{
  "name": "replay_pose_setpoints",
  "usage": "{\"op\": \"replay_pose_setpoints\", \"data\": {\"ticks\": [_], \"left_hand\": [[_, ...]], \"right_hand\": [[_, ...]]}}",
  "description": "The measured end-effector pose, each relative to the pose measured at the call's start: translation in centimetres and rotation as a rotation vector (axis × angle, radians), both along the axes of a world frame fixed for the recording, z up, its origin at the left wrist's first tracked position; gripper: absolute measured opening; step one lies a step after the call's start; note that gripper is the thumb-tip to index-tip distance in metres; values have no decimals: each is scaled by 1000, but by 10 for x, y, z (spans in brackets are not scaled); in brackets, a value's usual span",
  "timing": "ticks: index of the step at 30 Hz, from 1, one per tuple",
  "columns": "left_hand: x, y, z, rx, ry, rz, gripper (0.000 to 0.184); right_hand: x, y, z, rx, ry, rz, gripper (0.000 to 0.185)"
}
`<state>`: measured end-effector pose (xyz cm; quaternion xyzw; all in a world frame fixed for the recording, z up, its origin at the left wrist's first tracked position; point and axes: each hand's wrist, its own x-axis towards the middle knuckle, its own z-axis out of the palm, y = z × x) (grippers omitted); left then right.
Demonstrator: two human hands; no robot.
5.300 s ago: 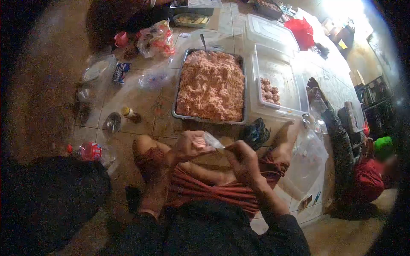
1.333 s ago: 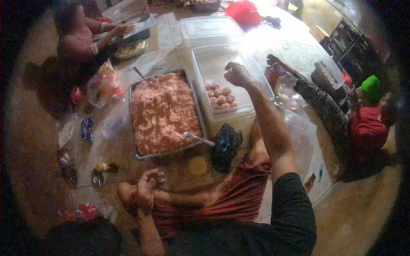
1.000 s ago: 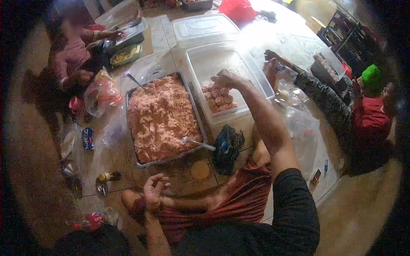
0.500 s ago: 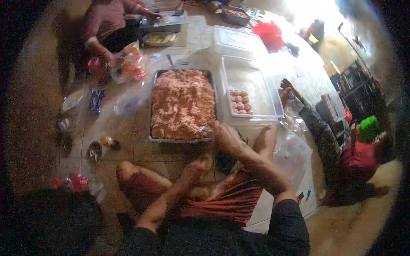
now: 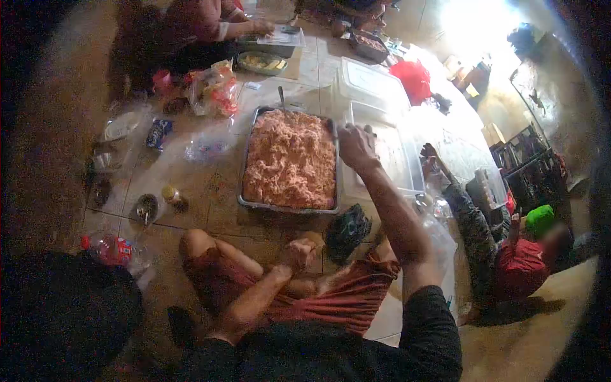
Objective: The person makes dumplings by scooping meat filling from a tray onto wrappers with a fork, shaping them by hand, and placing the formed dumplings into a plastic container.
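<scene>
A deep rectangular tray [image 5: 240, 184] on the tiled floor is heaped with pink minced meat [image 5: 289, 159]. A metal handle [image 5: 281, 95] sticks up at its far edge. My right hand [image 5: 360, 148] is held over the near left part of a clear plastic box [image 5: 407, 169] beside the tray. Its fingers are curled; what they hold, if anything, is hidden, and the hand covers the meatballs in the box. Above my lap, my left hand [image 5: 299, 254] is closed in a fist around something I cannot make out. A dark plastic bag [image 5: 349, 234] lies close to my right knee.
A clear lid [image 5: 372, 76] lies beyond the box. On the left are a snack packet [image 5: 159, 134], a yellow-capped jar [image 5: 170, 193], a small bowl [image 5: 146, 207] and a bottle [image 5: 114, 249]. One person [image 5: 203, 28] works at far left; another in red [image 5: 522, 264] sits at right.
My right hand has moved from the tray's near right corner up and over the clear box, covering the meatballs. My left hand stays above my lap. The view has shifted slightly.
</scene>
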<state>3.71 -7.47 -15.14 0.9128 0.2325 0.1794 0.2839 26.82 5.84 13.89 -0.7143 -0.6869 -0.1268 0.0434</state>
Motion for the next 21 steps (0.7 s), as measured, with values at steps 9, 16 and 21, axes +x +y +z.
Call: {"op": "replay_pose_setpoints", "data": {"ticks": [9, 16, 21], "left_hand": [[18, 14, -99, -338, -227, 1, 29], [5, 15, -39, -761, -574, 98, 22], [-17, 19, 52, -685, -625, 165, 31]], "right_hand": [[15, 39, -87, 99, -279, 208, 11], [27, 24, -41, -128, -44, 125, 21], [20, 46, -105, 80, -172, 99, 17]]}}
